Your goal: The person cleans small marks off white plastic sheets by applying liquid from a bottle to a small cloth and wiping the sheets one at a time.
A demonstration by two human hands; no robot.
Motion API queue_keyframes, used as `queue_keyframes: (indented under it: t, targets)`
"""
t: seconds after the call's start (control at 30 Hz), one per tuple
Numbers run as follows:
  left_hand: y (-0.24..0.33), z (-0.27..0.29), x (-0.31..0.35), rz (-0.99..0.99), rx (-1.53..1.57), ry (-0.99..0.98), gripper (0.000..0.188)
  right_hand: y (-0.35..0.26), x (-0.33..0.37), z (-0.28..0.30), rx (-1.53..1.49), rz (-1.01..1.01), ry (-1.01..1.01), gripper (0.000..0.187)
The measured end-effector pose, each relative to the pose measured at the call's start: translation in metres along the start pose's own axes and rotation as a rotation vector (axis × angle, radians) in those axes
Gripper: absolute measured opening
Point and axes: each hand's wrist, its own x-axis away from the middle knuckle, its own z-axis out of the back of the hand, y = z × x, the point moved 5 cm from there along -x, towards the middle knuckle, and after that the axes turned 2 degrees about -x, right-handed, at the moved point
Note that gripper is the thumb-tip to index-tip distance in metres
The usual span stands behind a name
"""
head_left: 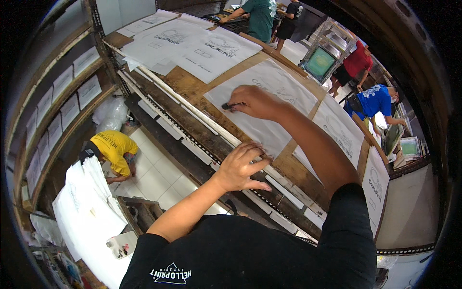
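A white printed plastic sheet [262,118] lies flat on the brown table in front of me, with grey lettering and a faint logo on it. Over its left part, my right hand [255,102] is closed on a small black object [228,106], whose kind I cannot make out. My left hand [243,166] rests at the table's near edge, by the sheet's near corner, fingers apart and gripping nothing. My right forearm hides part of the sheet's right side.
Similar printed sheets [219,53] lie at the far left, and others [337,132] to the right. A slatted rack [168,127] runs below the near edge. A person in yellow [113,149] bends low at left; other people work beyond the table. White sheets [89,207] are piled lower left.
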Motion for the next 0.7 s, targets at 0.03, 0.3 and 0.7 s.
queue_keyframes:
  t: [0.03,0.3,0.7]
  targets:
    - [0.000,-0.002,0.000,-0.005,-0.004,0.009,0.072,-0.001,0.014,0.002,0.002,-0.012,0.007,0.017]
    - [0.006,-0.003,-0.001,-0.024,-0.057,0.058,0.072,-0.044,0.119,0.020,0.010,-0.095,-0.068,0.020]
    - [0.008,0.000,-0.001,-0.008,-0.062,0.041,0.075,-0.054,0.156,0.025,0.045,-0.156,0.062,0.021]
